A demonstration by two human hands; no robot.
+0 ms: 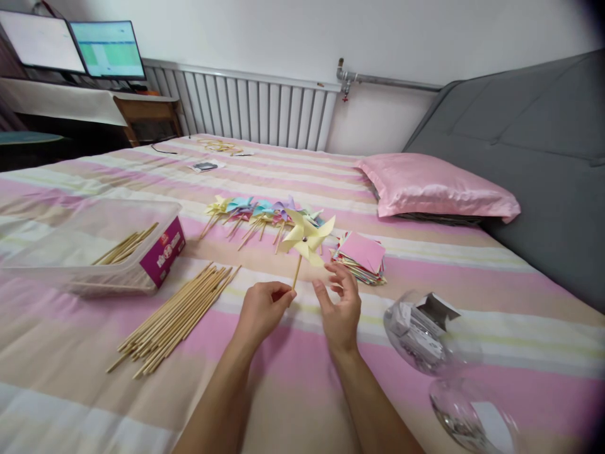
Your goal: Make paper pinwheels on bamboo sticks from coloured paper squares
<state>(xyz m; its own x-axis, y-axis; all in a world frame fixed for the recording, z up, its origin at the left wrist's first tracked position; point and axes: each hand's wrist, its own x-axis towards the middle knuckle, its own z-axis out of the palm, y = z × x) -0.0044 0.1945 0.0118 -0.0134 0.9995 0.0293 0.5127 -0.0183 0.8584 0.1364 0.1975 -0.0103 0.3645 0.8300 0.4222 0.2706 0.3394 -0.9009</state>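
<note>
A pale yellow paper pinwheel [307, 238] stands upright on a thin wooden stick, a pin at its centre. My left hand [265, 310] pinches the lower end of that stick between thumb and fingers. Just right of the stick, my right hand [341, 308] is raised with its fingers apart, holding nothing and not touching the pinwheel. Behind it lies a row of finished pinwheels [262, 211] in yellow, blue, purple and green. A stack of coloured paper squares [362, 253], pink on top, sits beyond my right hand. Loose wooden sticks [174, 318] lie in a bundle left of my hands.
At left is a clear plastic box [163, 252] with a purple label and more sticks inside. Two clear round containers, one holding a small opened box [437, 312], rest at right. A pink pillow [439, 186] lies by the grey headboard [515, 120]. A radiator [250, 104] lines the wall.
</note>
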